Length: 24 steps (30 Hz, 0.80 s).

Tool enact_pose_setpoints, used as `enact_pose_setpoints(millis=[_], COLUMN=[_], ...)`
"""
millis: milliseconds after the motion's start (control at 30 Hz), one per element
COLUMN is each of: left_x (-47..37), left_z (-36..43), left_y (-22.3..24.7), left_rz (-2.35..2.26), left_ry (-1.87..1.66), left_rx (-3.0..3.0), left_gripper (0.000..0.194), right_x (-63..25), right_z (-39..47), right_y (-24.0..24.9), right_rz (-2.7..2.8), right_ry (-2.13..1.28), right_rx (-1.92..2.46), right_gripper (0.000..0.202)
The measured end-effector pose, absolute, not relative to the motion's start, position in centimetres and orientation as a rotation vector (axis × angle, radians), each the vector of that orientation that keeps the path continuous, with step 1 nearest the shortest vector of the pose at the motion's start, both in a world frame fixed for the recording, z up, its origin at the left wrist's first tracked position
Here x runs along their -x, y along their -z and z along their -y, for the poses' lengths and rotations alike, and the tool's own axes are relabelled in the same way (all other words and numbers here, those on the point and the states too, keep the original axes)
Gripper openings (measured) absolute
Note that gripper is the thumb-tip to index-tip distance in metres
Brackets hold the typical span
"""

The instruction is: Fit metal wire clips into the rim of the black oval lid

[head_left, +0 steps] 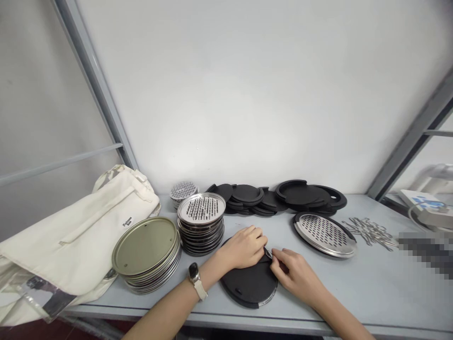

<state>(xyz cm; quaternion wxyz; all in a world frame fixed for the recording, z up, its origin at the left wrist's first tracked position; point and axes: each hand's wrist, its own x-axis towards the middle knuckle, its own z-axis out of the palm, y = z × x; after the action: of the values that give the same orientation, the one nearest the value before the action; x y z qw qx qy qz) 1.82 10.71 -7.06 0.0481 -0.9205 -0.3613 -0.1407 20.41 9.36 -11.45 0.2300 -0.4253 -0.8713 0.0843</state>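
Bare left hand (244, 248), bare right hand (295, 273), bare forearms (171, 309), and there on the left wrist (209, 276), a wristwatch (197, 279): pale cream strap (201, 289), dark rounded face (193, 269), silvery case!

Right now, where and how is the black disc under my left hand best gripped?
Probably take the black disc by its near rim, coming from the front: it appears to lie flat, that curved edge is uncovered, and your left hand covers part of the far side.
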Motion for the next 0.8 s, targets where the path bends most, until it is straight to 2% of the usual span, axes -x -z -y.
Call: enact_pose_setpoints(millis=[800], left_x=[-1.79], left_z=[-10.68], left_y=[7.04], left_rz=[1.097], left_ry=[0.417], left_rx=[2.81], left_gripper=[0.008], right_x=[-20.36], right_z=[-9.38], right_y=[11.31], right_rz=[2.38], right_ry=[-0.242], right_rx=[1.203], right_gripper=[0.025])
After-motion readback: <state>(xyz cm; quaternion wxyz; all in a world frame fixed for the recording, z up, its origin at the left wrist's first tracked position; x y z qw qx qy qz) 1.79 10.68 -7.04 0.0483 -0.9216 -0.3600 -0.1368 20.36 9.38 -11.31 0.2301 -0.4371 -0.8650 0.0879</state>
